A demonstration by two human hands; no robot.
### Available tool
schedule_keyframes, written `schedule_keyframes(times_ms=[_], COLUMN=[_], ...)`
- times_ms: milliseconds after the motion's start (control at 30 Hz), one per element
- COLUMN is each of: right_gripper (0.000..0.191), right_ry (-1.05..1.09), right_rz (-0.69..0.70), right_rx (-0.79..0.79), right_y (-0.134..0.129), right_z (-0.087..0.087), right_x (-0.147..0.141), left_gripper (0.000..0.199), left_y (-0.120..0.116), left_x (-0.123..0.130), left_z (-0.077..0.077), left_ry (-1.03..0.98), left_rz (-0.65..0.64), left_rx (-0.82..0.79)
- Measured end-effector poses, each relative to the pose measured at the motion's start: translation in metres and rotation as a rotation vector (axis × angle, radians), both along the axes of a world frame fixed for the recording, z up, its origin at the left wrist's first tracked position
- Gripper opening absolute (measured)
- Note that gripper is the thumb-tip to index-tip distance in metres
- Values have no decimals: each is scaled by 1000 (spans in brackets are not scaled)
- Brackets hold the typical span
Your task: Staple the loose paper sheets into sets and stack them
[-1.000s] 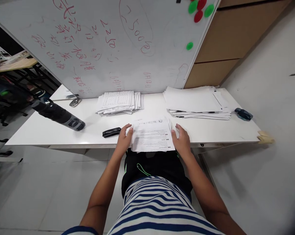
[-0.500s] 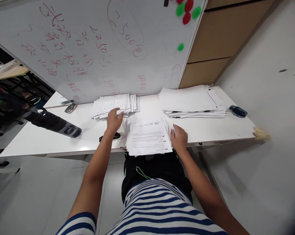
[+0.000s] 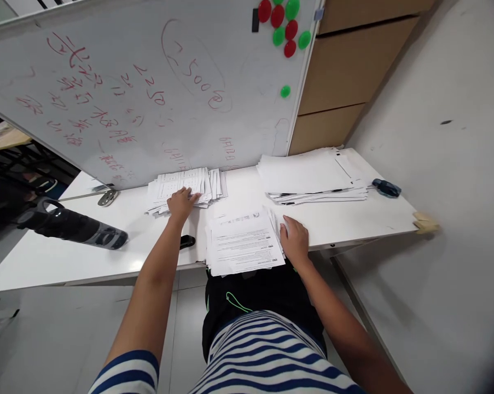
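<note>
My left hand [image 3: 181, 204] rests on the near edge of the left paper stack [image 3: 197, 178], thumb and fingers apart. That stack is loose and uneven, with printed tables on its top sheet. Right in front of my body, a middle stack of printed sheets [image 3: 247, 241] overhangs the desk's front edge a little. At the middle stack's right side is my right hand [image 3: 295, 238], its fingers loosely bent and thumb apart, next to the fanned sheet edges. My left forearm partly covers a small black object [image 3: 187, 241], perhaps a stapler.
A larger pile of mostly blank sheets [image 3: 304, 175] lies at the back right. Beyond it is a dark blue object [image 3: 387, 188]. A dark bottle [image 3: 74, 225] and a computer mouse [image 3: 108, 198] are on the left. The whiteboard [image 3: 148, 109] stands along the white desk's [image 3: 324, 221] back.
My left hand has come down onto the front of the left stack. My right hand stays beside the middle stack. The view has shifted slightly.
</note>
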State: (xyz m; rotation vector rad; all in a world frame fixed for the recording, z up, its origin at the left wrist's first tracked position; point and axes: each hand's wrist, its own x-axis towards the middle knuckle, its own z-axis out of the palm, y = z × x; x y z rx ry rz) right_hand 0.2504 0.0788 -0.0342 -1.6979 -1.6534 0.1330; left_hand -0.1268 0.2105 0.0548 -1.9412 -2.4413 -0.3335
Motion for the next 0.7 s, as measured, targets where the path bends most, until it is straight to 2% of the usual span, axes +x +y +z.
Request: schedule_keyframes(times_ms=[367,600,700], right_gripper=[39,39,38], right_ry=[9,14,15], right_rz=[-11,-8,-8], right_rx=[-14,-20,-20], right_y=[0,0,0], right_z=[0,0,0], right_x=[-1,-1,-1], left_gripper=[55,47,43], left_y=[7,7,6], left_x=[-3,6,9], left_z=[3,5,3], left_ry=[-69,-188,-157], left_rz=[32,104,109], left_rx=[-59,-35,-10])
